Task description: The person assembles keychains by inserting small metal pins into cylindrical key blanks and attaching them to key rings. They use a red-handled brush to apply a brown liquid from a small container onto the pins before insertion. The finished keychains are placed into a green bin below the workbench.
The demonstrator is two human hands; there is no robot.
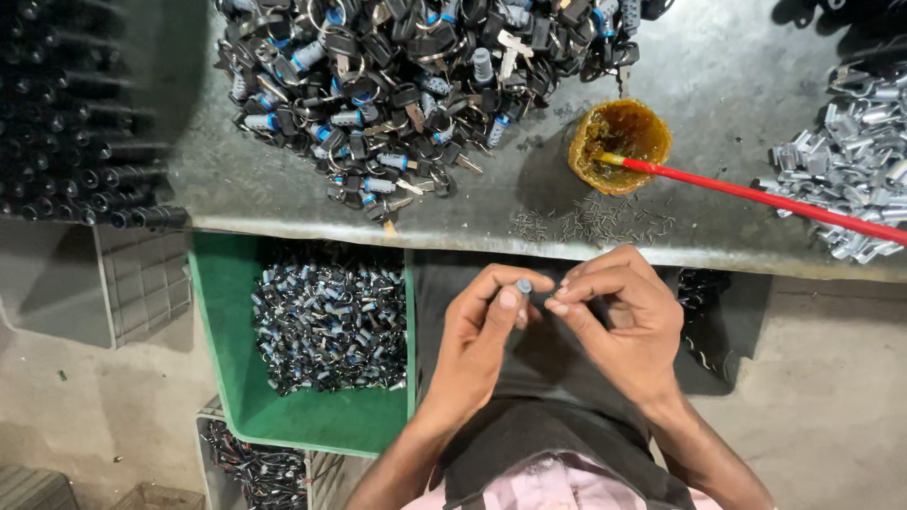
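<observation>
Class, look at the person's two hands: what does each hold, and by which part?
The left hand pinches a small grey metal cylinder by its lower end between thumb and fingers. The right hand pinches something tiny at its fingertips; what it is cannot be told.

Desk ahead, bin below its near edge.
On the desk: heap of keyed lock cylinders far left, cup to its right with a stick in it, loose pins before the cup, metal parts far right. Bin of cylinders sits left of both hands.
</observation>
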